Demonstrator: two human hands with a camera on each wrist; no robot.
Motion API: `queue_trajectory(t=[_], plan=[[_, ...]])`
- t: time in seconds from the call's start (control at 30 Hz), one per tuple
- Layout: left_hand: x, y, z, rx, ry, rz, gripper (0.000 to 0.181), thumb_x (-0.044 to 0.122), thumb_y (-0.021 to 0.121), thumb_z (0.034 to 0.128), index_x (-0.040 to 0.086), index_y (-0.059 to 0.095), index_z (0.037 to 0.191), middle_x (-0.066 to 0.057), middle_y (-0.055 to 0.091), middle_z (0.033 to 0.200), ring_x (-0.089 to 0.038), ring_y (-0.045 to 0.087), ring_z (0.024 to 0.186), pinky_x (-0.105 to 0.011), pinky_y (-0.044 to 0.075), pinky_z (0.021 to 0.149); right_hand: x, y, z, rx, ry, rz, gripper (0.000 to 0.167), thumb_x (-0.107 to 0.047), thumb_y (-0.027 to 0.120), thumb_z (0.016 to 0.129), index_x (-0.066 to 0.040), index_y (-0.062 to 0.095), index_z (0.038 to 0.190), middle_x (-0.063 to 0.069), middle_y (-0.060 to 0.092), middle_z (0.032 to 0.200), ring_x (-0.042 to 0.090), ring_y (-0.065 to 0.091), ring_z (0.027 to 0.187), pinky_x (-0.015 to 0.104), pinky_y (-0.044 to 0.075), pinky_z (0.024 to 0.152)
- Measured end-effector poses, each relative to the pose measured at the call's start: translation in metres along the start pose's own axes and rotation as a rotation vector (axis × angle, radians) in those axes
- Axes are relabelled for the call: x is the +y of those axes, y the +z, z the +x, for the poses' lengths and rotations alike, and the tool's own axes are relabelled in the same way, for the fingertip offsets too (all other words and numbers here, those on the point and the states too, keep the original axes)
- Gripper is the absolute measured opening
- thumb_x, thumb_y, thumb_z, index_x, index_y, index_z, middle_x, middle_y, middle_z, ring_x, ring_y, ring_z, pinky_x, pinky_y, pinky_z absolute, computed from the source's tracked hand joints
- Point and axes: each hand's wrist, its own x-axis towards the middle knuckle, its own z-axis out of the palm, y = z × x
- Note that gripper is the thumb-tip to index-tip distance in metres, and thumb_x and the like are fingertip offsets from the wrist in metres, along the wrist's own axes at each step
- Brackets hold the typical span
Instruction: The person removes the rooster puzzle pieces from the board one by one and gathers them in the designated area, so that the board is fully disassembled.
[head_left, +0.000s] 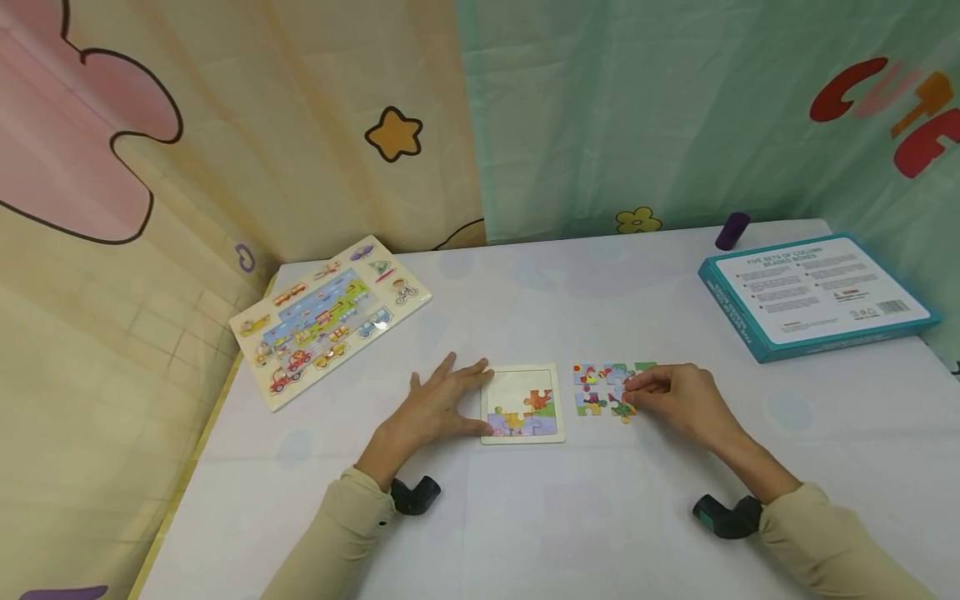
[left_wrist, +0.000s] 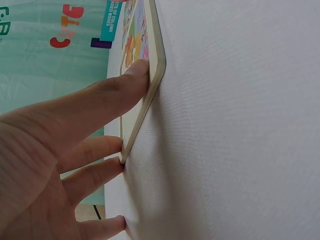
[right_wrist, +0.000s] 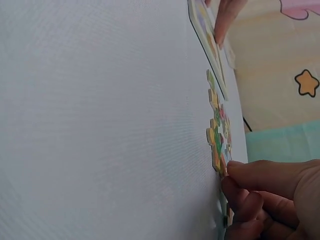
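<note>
A small square puzzle tray (head_left: 522, 441) lies flat on the table, with several joined pieces along its bottom and right side. My left hand (head_left: 438, 404) is spread at the tray's left side; in the left wrist view its thumb (left_wrist: 117, 90) rests on the tray edge and two fingertips touch its side. Loose puzzle pieces (head_left: 589, 402) lie in a cluster right of the tray. Over that cluster's right end, my right hand (head_left: 682, 402) pinches a puzzle piece (right_wrist: 223, 164) between thumb and forefinger. The fingers hide much of that piece.
A larger picture board (head_left: 330, 321) with vehicle pictures lies at the back left. At the back right are a teal box (head_left: 821, 296) and a dark purple cylinder (head_left: 732, 231). A patterned curtain (head_left: 600, 108) hangs behind the white table (head_left: 540, 517).
</note>
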Motion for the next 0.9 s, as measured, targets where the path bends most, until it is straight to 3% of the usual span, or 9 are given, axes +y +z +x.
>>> queue_trajectory(t=[0.13, 0.27, 0.53, 0.73, 0.9], plan=[[0.0, -0.001, 0.0, 0.005, 0.002, 0.001, 0.085, 0.037, 0.088, 0.0711, 0.017, 0.051, 0.145, 0.007, 0.035, 0.156, -0.033, 0.01, 0.15, -0.079, 0.005, 0.103, -0.004, 0.002, 0.003, 0.055, -0.023, -0.008, 0.011, -0.014, 0.075, 0.087, -0.007, 0.076, 0.094, 0.0, 0.071, 0.079, 0.016, 0.06, 0.07, 0.023, 0.046, 0.057], [0.0, -0.001, 0.0, 0.003, 0.002, -0.009, 0.084, 0.036, 0.088, 0.0713, 0.017, 0.051, 0.145, 0.007, 0.035, 0.156, -0.033, 0.01, 0.15, -0.079, 0.004, 0.103, -0.012, 0.009, 0.007, 0.055, -0.039, 0.013, 0.012, -0.013, 0.075, 0.086, -0.005, 0.075, 0.096, 0.0, 0.069, 0.077, 0.017, 0.056, 0.068, 0.023, 0.044, 0.053], [-0.001, 0.001, 0.0, 0.003, 0.006, -0.005, 0.083, 0.036, 0.088, 0.0714, 0.017, 0.052, 0.144, 0.007, 0.035, 0.156, -0.033, 0.01, 0.15, -0.079, 0.005, 0.104, -0.035, 0.038, 0.017, -0.013, -0.113, 0.023, 0.009, -0.007, 0.076, 0.082, -0.006, 0.076, 0.092, -0.002, 0.064, 0.076, 0.015, 0.052, 0.066, 0.023, 0.043, 0.055], [-0.001, 0.001, 0.001, 0.001, 0.004, -0.006, 0.083, 0.036, 0.088, 0.0713, 0.018, 0.052, 0.144, 0.008, 0.035, 0.156, -0.032, 0.009, 0.15, -0.078, 0.005, 0.104, -0.049, 0.058, 0.022, -0.099, -0.165, 0.06, 0.018, -0.004, 0.078, 0.079, -0.005, 0.077, 0.097, -0.003, 0.06, 0.075, 0.014, 0.051, 0.065, 0.023, 0.042, 0.058], [-0.002, 0.001, 0.001, 0.009, 0.013, -0.004, 0.083, 0.037, 0.088, 0.0709, 0.017, 0.053, 0.143, 0.007, 0.036, 0.156, -0.033, 0.01, 0.15, -0.079, 0.006, 0.103, -0.056, 0.064, 0.024, -0.121, -0.194, 0.021, 0.026, -0.007, 0.081, 0.078, -0.004, 0.076, 0.102, -0.003, 0.058, 0.077, 0.013, 0.049, 0.068, 0.024, 0.041, 0.059]])
